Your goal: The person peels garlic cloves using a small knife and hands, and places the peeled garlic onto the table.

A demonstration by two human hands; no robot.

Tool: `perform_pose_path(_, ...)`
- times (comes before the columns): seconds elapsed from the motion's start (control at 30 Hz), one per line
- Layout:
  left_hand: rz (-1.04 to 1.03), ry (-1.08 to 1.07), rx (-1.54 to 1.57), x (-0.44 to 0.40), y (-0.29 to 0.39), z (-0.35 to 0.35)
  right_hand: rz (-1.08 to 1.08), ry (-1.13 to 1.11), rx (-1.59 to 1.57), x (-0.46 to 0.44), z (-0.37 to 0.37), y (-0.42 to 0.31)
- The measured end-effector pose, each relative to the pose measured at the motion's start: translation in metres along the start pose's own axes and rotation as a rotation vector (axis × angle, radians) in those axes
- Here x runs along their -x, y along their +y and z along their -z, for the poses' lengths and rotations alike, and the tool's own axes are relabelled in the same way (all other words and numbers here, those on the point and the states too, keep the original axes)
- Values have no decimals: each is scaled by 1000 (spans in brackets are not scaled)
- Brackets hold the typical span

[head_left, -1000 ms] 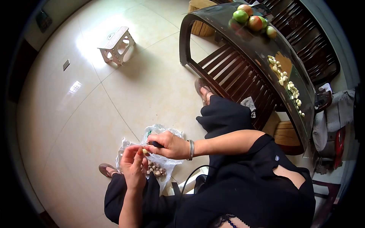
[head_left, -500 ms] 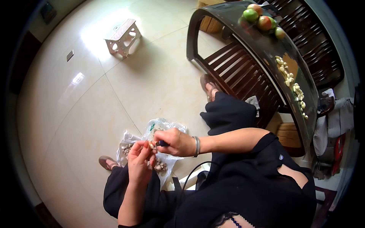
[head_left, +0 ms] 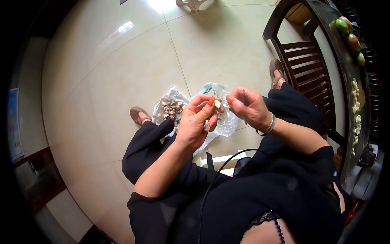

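Head view: the left hand (head_left: 193, 123) has a pale garlic clove (head_left: 217, 104) pinched between thumb and fingertips, in front of the person and above the plastic on the floor. There's also a whitish scrap (head_left: 206, 126) down by the lower fingers, too small to tell what it is. The right hand (head_left: 252, 110) is just beside it, fingers curled around a slim dark tool (head_left: 244, 98); can't make out the tip.

Handling-wise, I'd guess the clove is super light and firm, maybe a bit slick where it's bare, and it'd bruise or nick if you squeeze hard. I'd pinch it by the sides, near the fat end.

Containers: a crumpled whitish bag (head_left: 173, 94) lies open with a pile of brownish, unpeeled-looking garlic (head_left: 172, 109) in it. The clearer bag (head_left: 230, 127) with green print is partly behind the hands, so I can't really tell what's inside.
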State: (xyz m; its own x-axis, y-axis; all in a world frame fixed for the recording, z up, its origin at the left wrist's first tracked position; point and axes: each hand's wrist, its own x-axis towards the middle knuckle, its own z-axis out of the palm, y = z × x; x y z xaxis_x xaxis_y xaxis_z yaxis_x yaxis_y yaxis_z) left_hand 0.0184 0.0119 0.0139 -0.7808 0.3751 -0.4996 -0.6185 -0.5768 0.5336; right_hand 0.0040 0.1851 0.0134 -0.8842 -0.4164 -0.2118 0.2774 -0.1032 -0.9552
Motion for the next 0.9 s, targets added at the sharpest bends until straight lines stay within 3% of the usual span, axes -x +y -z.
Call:
perform_pose_path(0.13, -40, -9, 10, 0, 0, 3, 46, -18, 18, 0, 2, 4)
perform_pose_path(0.33, 3, 83, 27, 1, 10, 6, 28, 4, 361, -1, 2, 18)
perform_pose_path(0.4, 11, 19, 24, 1, 10, 11, -16, -17, 457, -1, 0, 16)
perform_pose_path(0.47, 10, 3, 44, -1, 9, 15, 86, -27, 565, -2, -2, 24)
perform_pose_path(0.73, 36, 55, -36, -1, 11, 13, -76, -76, 536, -2, -3, 24)
perform_pose_path(0.8, 35, 83, -19, -1, 10, 10, 125, -97, 591, -1, -3, 25)
perform_pose_path(0.83, 32, 109, -3, -1, 10, 9, 125, -98, 590, -1, -2, 25)
perform_pose_path(0.9, 36, 121, -6, -1, 9, 9, -34, -129, 405, 0, -1, 26)
